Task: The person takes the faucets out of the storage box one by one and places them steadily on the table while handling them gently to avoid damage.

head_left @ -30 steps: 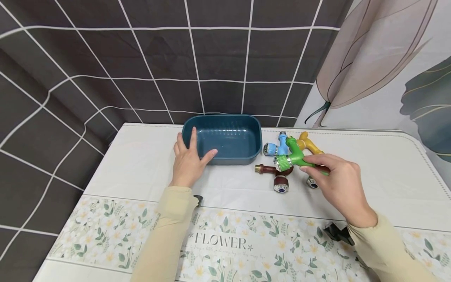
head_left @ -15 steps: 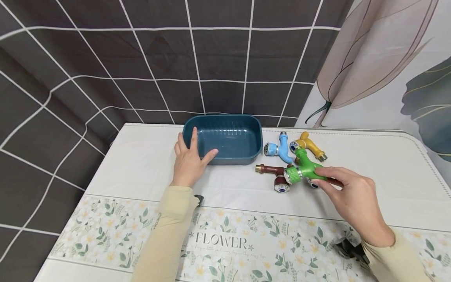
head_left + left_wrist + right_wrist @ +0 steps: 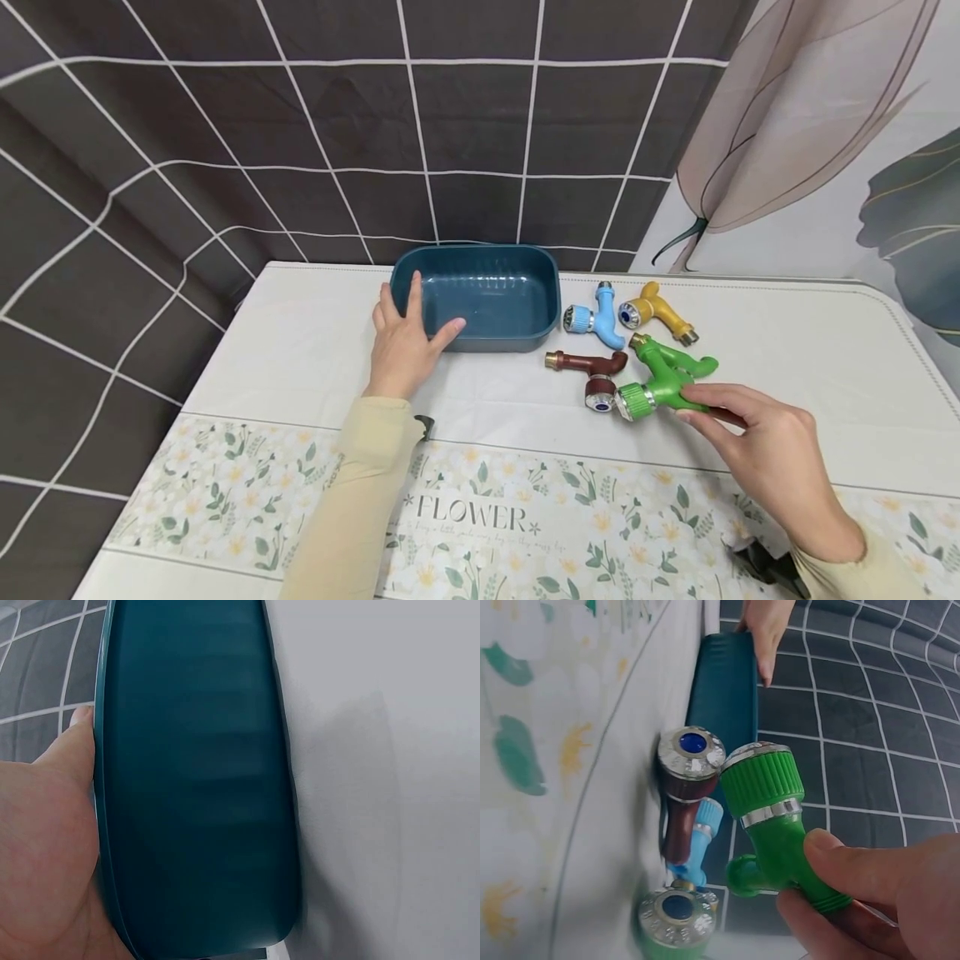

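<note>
My right hand [image 3: 776, 454] pinches a green plastic tap [image 3: 663, 385] by one end between thumb and fingers. In the right wrist view, the held tap's ribbed green knob [image 3: 763, 784] faces away from the hand. A second green tap [image 3: 701, 367] lies behind and partly under it in the head view. Just to the left is a dark brown tap [image 3: 588, 364] with a brass thread. My left hand [image 3: 401, 350] rests over the left end of a dark teal plastic tub [image 3: 495, 342], fingers spread and thumb across the near rim.
Right of the tub lie a light blue tap [image 3: 604, 321] and a yellow tap [image 3: 660, 313] on the white tablecloth [image 3: 300, 350]. A flower-printed band [image 3: 480, 517] crosses the front of the table. Behind stands a dark grid-patterned curtain [image 3: 480, 133].
My right hand has come toward the front right with the green tap, uncovering the blue, yellow and second green taps. My left hand and the tub stay in place.
</note>
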Motion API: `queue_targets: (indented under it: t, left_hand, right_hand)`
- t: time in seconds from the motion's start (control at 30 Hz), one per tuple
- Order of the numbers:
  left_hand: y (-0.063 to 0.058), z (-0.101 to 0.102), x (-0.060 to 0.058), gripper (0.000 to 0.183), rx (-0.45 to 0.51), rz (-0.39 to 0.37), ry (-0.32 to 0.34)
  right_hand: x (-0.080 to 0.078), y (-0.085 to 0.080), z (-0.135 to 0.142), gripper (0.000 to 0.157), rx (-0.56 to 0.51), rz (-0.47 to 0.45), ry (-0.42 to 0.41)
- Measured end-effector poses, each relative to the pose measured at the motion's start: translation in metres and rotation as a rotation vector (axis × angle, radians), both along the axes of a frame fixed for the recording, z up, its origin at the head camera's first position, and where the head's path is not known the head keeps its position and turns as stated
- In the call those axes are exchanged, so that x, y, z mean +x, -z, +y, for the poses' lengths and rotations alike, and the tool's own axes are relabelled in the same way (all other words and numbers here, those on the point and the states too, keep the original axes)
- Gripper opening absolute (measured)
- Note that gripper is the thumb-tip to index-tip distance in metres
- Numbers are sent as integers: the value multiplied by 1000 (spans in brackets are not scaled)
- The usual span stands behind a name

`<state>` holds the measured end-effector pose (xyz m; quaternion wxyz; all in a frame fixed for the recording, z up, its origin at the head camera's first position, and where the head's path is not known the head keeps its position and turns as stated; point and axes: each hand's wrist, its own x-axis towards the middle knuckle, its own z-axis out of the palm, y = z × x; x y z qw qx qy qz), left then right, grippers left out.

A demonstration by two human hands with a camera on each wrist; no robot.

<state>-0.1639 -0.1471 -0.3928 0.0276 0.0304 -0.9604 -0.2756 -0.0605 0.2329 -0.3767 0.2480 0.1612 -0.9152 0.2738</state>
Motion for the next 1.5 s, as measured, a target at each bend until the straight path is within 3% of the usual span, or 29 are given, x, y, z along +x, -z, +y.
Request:
queue_targets:
  t: [0.63, 1.5]
  left_hand:
    - [2, 0, 1, 98, -2, 5, -1]
    - [0, 0, 0, 99, 0, 4, 1]
  right_hand:
    - [17, 9, 3, 37, 60, -71, -12]
    - [12, 22, 5, 35, 52, -116, -27]
